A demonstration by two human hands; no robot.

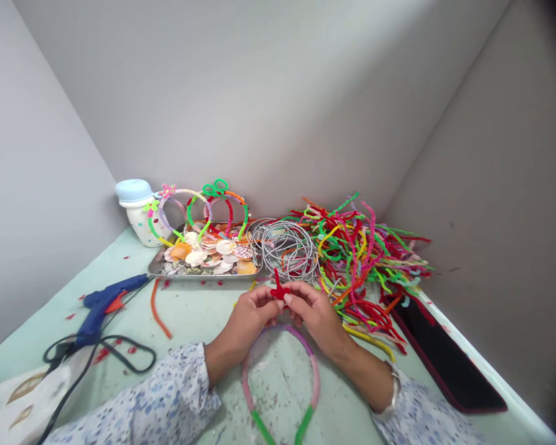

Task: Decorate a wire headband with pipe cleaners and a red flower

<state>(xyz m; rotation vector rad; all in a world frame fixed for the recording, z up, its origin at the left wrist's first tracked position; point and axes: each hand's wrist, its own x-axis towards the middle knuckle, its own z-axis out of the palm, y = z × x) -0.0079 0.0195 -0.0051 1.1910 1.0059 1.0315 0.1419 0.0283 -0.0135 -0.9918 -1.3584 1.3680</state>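
Note:
My left hand (250,318) and my right hand (315,315) meet over the table, both pinching a small red pipe-cleaner shape (278,289) between their fingertips. Just below the hands lies a headband (312,377) wrapped in purple, pink and green pipe cleaner, its arch under my wrists. Both wrists rest near the table top. My sleeves are white with blue flowers.
A metal tray (160,266) of seashells stands behind, with finished headbands (222,198) leaning in it and a white jar (136,213) at its left. Bare metal headbands (287,247) and a heap of pipe cleaners (366,259) lie right. A blue glue gun (106,306) lies left; a phone (445,358) lies right.

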